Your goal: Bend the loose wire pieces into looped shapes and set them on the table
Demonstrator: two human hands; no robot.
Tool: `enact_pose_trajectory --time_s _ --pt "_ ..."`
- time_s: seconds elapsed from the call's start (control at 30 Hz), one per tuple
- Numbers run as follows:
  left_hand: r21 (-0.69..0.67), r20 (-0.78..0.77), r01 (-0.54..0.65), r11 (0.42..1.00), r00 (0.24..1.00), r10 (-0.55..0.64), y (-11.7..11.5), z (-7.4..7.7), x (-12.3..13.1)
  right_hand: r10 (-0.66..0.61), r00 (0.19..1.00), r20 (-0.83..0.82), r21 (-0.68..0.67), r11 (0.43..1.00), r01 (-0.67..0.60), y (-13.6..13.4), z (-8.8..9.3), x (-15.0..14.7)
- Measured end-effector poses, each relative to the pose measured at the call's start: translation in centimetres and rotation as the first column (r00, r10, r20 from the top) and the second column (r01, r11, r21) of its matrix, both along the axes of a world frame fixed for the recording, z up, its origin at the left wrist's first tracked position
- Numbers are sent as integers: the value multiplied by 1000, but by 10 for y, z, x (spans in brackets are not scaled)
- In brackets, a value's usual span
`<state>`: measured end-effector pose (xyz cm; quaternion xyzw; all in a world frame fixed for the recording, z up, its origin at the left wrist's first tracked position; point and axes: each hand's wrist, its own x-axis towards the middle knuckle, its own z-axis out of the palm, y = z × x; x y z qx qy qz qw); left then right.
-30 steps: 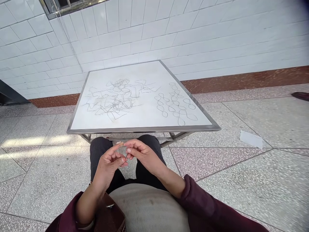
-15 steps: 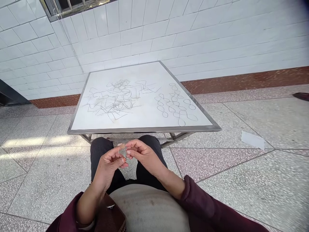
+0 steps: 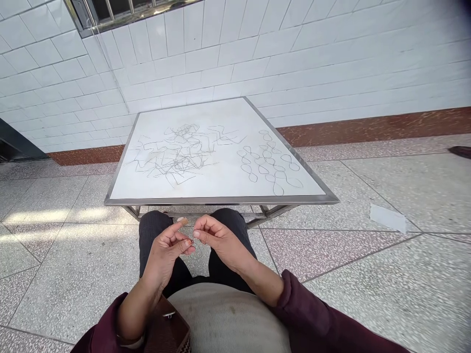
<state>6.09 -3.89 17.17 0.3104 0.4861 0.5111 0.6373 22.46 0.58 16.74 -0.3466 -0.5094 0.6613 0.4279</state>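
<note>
The left hand (image 3: 171, 247) pinches a thin wire (image 3: 201, 252), index finger extended clear; the right hand (image 3: 219, 239) brings its fingertips together, contents unclear. The wire sits between the knees (image 3: 155, 226), presumably for close control. On the worktop (image 3: 224, 200), bent wires (image 3: 180, 163) lie left, looped wires (image 3: 269, 161) right, apparently to prevent mixing

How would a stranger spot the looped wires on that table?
Find the white-topped, metal-edged table before the tiled wall. On its right side in this view lies a cluster of looped wires. Their rounded loops set them apart from the angular, jumbled wires on the left.
</note>
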Motion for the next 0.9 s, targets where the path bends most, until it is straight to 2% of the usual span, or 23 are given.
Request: enact_pose_trajectory --time_s 0.17,0.23,0.3,0.4,0.53,0.67,0.8,0.9 --pt "11 20 -9 1000 1000 9 0 -1 1 53 999 0 -33 998 -53 1 -8 0" --pt "15 18 -22 1000 1000 22 0 0 1 44 998 45 47 998 -46 3 -10 2" --pt "12 20 -35 999 999 35 0 0 1 7 992 125 208 978 -33 4 -10 6" --pt "14 27 -43 999 999 42 0 2 1 -75 962 264 460 886 -58 7 -8 12" --pt "27 20 -45 999 999 44 0 3 2 -168 908 384 651 747 -137 10 -5 17" --pt "49 -7 -38 998 999 38 -2 4 2 -154 852 500 721 619 -311 14 0 19" --pt "58 -23 -26 998 999 28 -2 5 2 -125 821 557 750 500 -433 20 9 21" --pt "61 -33 -12 998 999 14 -3 5 2 -84 786 613 720 470 -511 22 18 21"
